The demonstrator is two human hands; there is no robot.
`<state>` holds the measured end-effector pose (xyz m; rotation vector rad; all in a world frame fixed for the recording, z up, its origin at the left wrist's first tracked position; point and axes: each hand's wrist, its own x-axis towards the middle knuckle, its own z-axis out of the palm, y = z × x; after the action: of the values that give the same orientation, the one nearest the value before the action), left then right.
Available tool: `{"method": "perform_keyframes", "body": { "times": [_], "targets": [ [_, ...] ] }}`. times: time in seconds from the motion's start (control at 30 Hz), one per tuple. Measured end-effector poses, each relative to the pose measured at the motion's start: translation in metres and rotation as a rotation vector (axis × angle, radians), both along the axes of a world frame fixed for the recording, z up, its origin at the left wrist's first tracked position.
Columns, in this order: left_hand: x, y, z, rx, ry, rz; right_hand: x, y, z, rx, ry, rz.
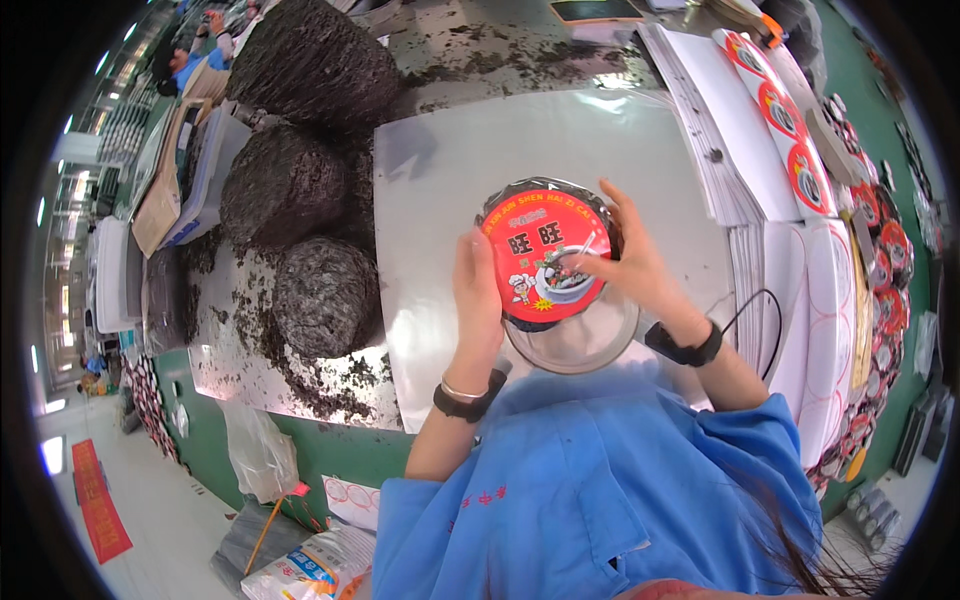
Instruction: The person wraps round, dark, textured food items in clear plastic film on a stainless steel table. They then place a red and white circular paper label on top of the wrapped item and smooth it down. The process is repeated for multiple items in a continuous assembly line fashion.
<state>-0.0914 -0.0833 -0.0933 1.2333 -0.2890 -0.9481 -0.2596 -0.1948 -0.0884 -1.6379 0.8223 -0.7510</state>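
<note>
A round plastic-wrapped package (pixel 517 262) with a red printed label and dark contents is in front of me. My left hand (pixel 478 289) grips its left edge, with the thumb along the rim. At the right edge, my right hand (pixel 637 251) has its thumb over the label and its fingers spread around the side; this hand is slightly blurred. Below the package, a clear round piece with a pale rim (pixel 577 352) shows, partly hidden by it. A smooth pale sheet (pixel 435 247) covers the table beneath my hands.
Dark stacks of dried seaweed (pixel 326 296) stand at left among scattered crumbs. A clear plastic bin (pixel 214 172) is beyond them. To the right lie stacked paper sheets (pixel 697 135), a strip of red round labels (pixel 780 112) and a thin black cable (pixel 776 322). Many wrapped packages (pixel 892 247) lie farther right.
</note>
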Motion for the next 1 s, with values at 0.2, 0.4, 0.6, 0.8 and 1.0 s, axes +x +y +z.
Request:
{"method": "perform_keyframes", "body": {
  "times": [0.2,0.4,0.6,0.8,1.0],
  "targets": [
    [-0.018,0.021,0.016,-0.077,-0.329,-0.107,-0.149,-0.057,0.039,0.098,-0.236,-0.3],
    [-0.024,0.057,-0.002,-0.084,-1.133,-0.351,-0.225,-0.03,0.033,-0.138,-0.174,-0.051],
    [-0.049,0.068,-0.021,-0.178,-1.479,-0.806,-0.188,0.054,-0.013,-0.66,0.584,0.647],
    [-0.058,0.082,0.035,-0.106,-1.186,-0.766,-0.186,0.056,-0.029,-0.768,0.476,0.586],
    [-0.07,0.11,0.132,-0.242,-0.577,-1.019,-0.121,-0.006,0.004,-0.581,0.198,0.408]
  ]
}}
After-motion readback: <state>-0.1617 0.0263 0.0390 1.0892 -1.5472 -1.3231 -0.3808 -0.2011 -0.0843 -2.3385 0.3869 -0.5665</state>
